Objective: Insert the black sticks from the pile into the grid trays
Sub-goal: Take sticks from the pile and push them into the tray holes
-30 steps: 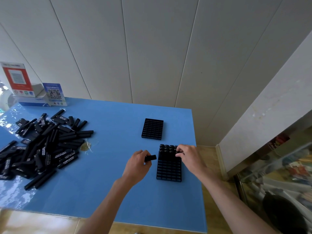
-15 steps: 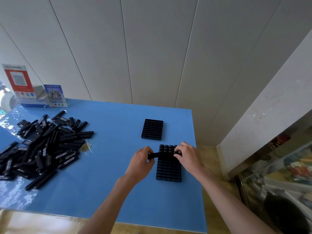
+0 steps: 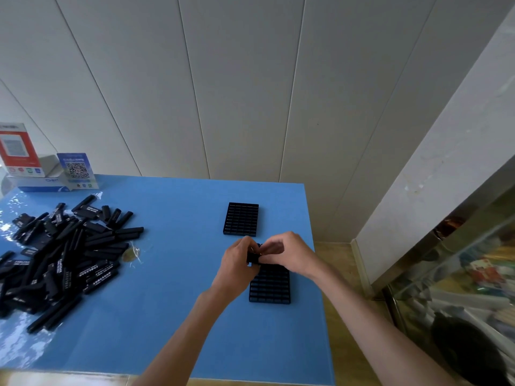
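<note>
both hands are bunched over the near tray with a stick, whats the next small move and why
Probably tip the black stick upright and press it into an open cell. The left hand grips it at the far end of the near grid tray, the right hand meets it there, and the rows nearer the person look unfilled.

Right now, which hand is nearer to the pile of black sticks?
Left. The left hand is at the near grid tray, on the side toward the pile of black sticks; the right hand is farther right.
</note>
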